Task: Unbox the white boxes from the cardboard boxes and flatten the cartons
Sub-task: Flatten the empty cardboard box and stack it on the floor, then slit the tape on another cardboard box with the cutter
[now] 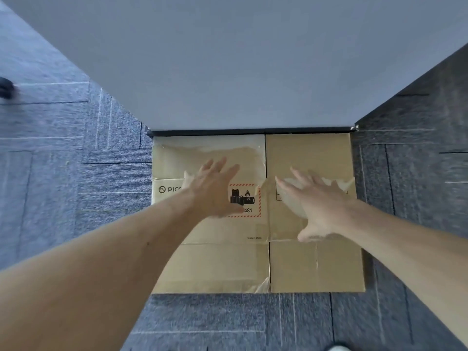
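1 flattened cardboard carton (pixel 291 264) lies on grey carpet tiles (pixel 76 148), its far edge against a white wall panel (pixel 240 59). Left hand (pixel 215 188) and right hand (pixel 319 206), fingers spread, gripping nothing, are over its hazard-labelled face.

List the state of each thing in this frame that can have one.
Carton: flattened, lying on the carpet against the base of the wall, flaps spread out.
Tape: torn, loose scraps clinging to the carton.
Left hand: open, fingers spread, over the carton's printed panel.
Right hand: open, fingers spread, over the carton's right half.
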Tool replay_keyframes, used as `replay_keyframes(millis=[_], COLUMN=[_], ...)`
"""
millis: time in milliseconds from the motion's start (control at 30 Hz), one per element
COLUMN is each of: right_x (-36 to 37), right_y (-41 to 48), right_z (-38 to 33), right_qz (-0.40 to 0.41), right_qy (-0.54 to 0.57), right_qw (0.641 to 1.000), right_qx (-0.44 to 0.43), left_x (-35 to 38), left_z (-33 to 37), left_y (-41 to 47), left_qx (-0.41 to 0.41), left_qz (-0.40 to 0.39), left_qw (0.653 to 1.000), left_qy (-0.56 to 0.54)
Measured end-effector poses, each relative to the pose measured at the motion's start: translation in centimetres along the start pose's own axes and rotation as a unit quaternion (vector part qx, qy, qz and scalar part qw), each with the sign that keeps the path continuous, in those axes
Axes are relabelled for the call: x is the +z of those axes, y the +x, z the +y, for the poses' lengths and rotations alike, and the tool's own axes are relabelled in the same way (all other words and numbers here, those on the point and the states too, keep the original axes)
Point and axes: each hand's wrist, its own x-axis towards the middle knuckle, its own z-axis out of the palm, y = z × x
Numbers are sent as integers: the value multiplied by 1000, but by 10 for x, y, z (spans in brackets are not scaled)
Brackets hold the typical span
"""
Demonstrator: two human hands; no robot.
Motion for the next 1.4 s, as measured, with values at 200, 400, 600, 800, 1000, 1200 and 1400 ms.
replay_keyframes(millis=[200, 400, 600, 800, 1000, 1200, 1400], right_x=[-67, -219, -406, -498, -510, -490, -461], right_y=[-119, -277, -454, -636, -761, -834, -891], right_z=[-9, 6, 35, 28, 3, -25, -32], right_qz=[29, 55, 152, 186, 216, 225, 265], right_qy=[15, 52, 48, 45, 46, 43, 111], right_qw=[999, 997, 987, 982, 975, 973, 951], right_qx=[-10, -13, -3, 1, -5, 29, 112], left_x=[-94, -260, -503, -641, -681, -682, -691], left_z=[24, 45, 95, 162, 204, 226, 247], left_y=[-112, -231, -359, -516, -643, -701, -716], left_qx=[-3, -22, -37, -48, -60, -34, 24], left_qz=[3, -8, 61, 93, 155, 177, 181], left_qw=[1000, 996, 995, 994, 985, 979, 973], left_qy=[14, 86, 73, -1, 49, 94, 140])
